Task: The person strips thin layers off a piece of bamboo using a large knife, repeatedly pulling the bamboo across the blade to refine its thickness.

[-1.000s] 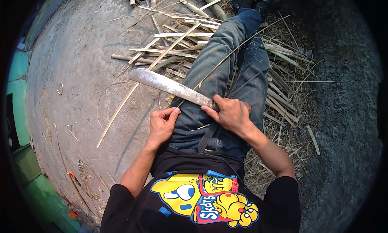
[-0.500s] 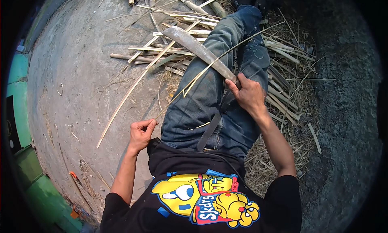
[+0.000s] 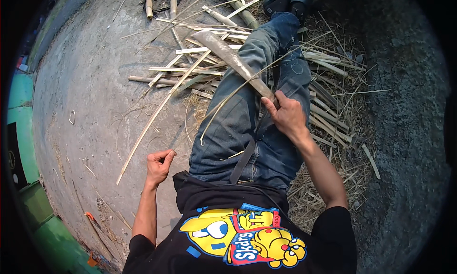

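My right hand (image 3: pixel 287 118) is closed around the handle of a machete (image 3: pixel 232 59). Its broad, worn blade points to the upper left across my jeans. A long thin bamboo strip (image 3: pixel 236 89) slants under the blade, over both thighs, from the upper right toward my left hand. Beside my left thigh, my left hand (image 3: pixel 159 166) has thumb and fingers pinched on the strip's lower end. A thin sliver splits off the strip below the blade, its tip curling over my left thigh. A dark strap (image 3: pixel 243 162) lies on my lap.
Split bamboo pieces (image 3: pixel 190 70) are heaped left of my legs, more on the right. Thicker bamboo poles (image 3: pixel 240 10) lie at the far end. Shavings (image 3: pixel 323 193) cover the ground by my right thigh. An orange-handled tool (image 3: pixel 90 217) lies at lower left, near a green wall (image 3: pixel 24 122).
My left hand has moved left and slightly down, drawing the strip along under the blade. The sliver hangs longer and more curled. The right hand and machete keep nearly the same place on my legs.
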`<action>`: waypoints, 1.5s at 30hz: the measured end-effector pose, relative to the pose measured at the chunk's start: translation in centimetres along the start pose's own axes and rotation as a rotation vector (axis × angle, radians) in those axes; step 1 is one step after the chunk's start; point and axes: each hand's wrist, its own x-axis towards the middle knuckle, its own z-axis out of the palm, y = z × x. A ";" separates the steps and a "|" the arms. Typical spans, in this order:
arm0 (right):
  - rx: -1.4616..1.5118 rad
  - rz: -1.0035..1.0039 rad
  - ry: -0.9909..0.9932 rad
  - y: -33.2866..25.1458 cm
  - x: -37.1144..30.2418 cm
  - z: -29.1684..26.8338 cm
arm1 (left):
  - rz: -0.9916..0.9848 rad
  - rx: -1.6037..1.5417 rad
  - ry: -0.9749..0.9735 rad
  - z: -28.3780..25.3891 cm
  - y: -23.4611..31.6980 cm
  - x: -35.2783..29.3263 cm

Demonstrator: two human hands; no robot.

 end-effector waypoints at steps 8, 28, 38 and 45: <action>0.002 0.456 0.279 13.0 7.7 -3.0 | -0.105 -0.011 -0.125 -7.8 -4.6 -2.5; 1.509 0.511 0.400 7.7 7.3 -4.6 | -0.241 -0.139 -0.436 -5.2 -0.8 4.0; 1.576 0.354 0.401 3.9 9.2 -2.1 | -0.232 -0.094 -0.401 -4.2 -0.6 3.8; 1.533 0.336 0.378 3.1 7.4 -1.2 | -0.226 -0.044 -0.344 -2.8 -0.4 4.0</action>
